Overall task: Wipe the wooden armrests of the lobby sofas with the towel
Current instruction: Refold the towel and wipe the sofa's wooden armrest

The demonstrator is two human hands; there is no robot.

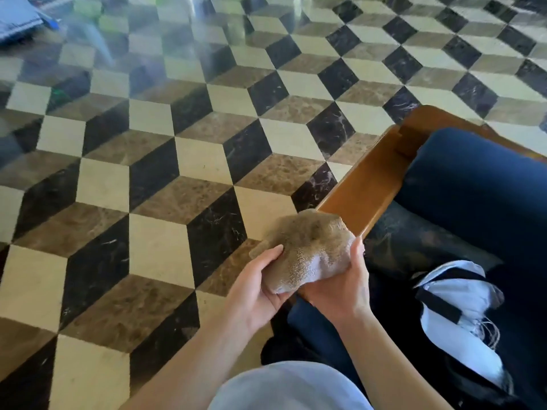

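towel (pixel 305 250) sits bunched over the near end of the wooden armrest (pixel 364 184), left hand (pixel 257 287) and right hand (pixel 344 284) gripping its sides; best press flat and stroke along the rail.

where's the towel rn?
Head view, lower centre: the towel is bunched between both hands, left hand and right hand, at the near end of the wooden armrest.

A cube-patterned marble floor (pixel 154 179) is spreading wide; a white and black bag (pixel 461 309) is lying at its right edge.
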